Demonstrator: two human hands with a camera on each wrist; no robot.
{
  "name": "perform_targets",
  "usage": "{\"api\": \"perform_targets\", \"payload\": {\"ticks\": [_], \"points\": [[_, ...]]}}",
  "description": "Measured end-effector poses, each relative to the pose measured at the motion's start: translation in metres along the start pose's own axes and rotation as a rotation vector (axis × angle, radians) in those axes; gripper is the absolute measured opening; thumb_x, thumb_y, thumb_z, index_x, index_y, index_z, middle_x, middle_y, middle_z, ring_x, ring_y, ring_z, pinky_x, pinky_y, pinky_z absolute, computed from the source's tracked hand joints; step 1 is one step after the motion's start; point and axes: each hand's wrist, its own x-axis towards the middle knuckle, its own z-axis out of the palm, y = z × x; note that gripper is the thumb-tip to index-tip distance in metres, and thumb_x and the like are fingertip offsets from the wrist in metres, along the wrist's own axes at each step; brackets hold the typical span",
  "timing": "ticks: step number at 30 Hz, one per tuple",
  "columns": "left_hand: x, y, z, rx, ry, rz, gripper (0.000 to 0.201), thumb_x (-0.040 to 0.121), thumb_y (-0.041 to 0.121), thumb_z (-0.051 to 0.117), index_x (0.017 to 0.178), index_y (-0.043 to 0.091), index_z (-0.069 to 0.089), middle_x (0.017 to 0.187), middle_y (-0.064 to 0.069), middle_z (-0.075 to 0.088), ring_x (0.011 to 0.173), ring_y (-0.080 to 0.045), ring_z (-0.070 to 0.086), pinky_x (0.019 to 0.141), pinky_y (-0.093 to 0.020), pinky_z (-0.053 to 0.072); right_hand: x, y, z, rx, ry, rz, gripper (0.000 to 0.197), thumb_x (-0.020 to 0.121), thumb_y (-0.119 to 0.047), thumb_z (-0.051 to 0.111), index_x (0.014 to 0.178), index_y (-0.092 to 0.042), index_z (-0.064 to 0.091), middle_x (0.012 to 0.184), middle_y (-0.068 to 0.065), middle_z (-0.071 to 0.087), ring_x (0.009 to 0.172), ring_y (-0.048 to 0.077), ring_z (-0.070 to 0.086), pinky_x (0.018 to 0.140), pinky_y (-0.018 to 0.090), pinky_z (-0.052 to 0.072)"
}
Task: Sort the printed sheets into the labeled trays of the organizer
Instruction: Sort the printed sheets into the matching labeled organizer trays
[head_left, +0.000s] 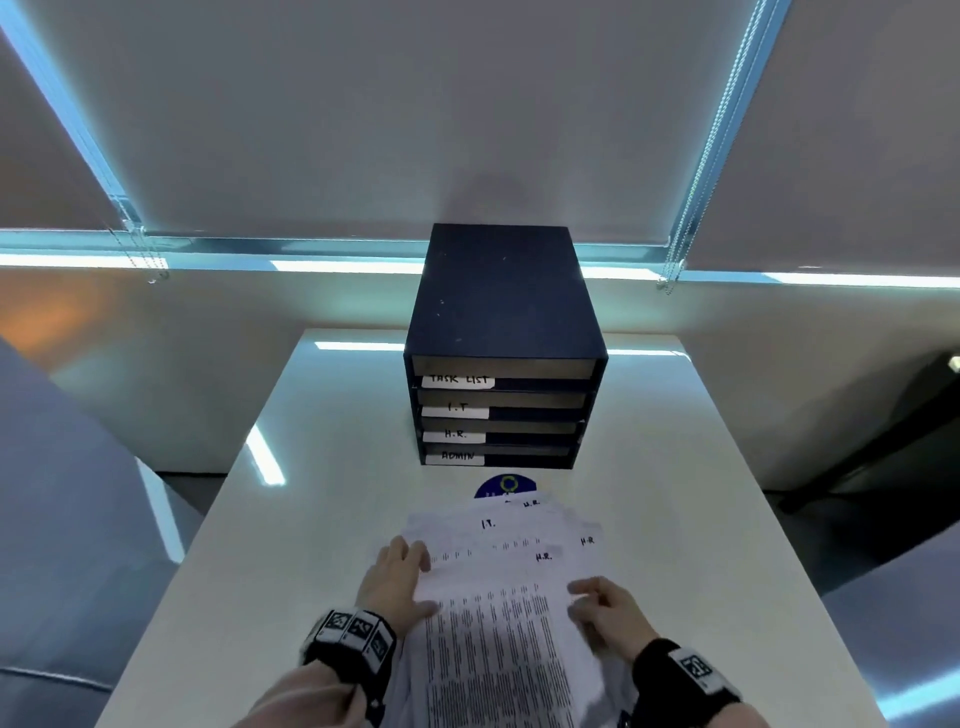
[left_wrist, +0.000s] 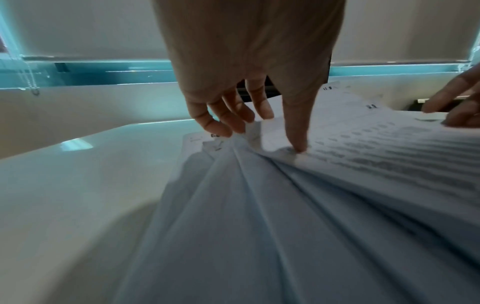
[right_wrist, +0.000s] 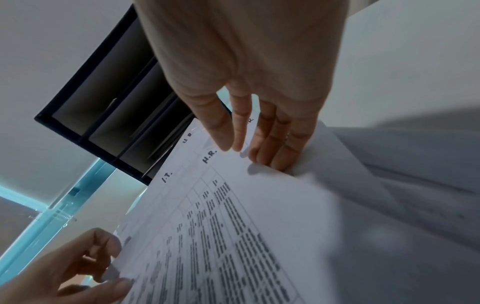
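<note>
A dark blue organizer (head_left: 504, 332) stands at the back of the white table (head_left: 270, 561). Its trays are labeled TASK LIST, I.T., H.R. and ADMIN from top to bottom. In front of it lies a fanned pile of printed sheets (head_left: 514, 525) marked I.T. and H.R. The top sheet (head_left: 498, 613), marked H.R. (right_wrist: 210, 156), is raised off the pile. My left hand (head_left: 415, 577) pinches its left edge, thumb (left_wrist: 298, 144) on top. My right hand (head_left: 584, 603) holds its right edge, thumb above and fingers (right_wrist: 275, 158) at the rim.
A blue round disc (head_left: 506, 484) peeks out from under the far end of the pile. Behind the table are a wall, a window sill and roller blinds with bead chains (head_left: 670, 280). Grey upholstery (head_left: 62, 493) sits left of the table.
</note>
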Motion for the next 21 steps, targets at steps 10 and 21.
{"api": "perform_targets", "payload": {"ticks": [10, 21], "points": [[-0.037, 0.038, -0.064, -1.09, 0.044, 0.072, 0.01, 0.083, 0.007, 0.069, 0.09, 0.004, 0.063, 0.071, 0.009, 0.065, 0.057, 0.003, 0.057, 0.06, -0.011, 0.044, -0.047, -0.027, -0.013, 0.218, -0.049, -0.036, 0.037, 0.082, 0.007, 0.066, 0.115, -0.004, 0.053, 0.087, 0.014, 0.059, 0.057, 0.018, 0.058, 0.045, 0.018, 0.045], [-0.017, 0.039, -0.132, -1.643, 0.035, -0.068, 0.027, 0.099, 0.016, 0.042, 0.108, 0.006, 0.066, 0.093, -0.018, 0.068, 0.079, -0.025, 0.064, 0.072, -0.035, 0.056, -0.091, -0.058, -0.008, 0.408, -0.434, -0.13, 0.033, 0.088, 0.004, 0.055, 0.121, 0.003, 0.058, 0.119, 0.02, 0.067, 0.11, 0.034, 0.064, 0.088, 0.038, 0.055]]}}
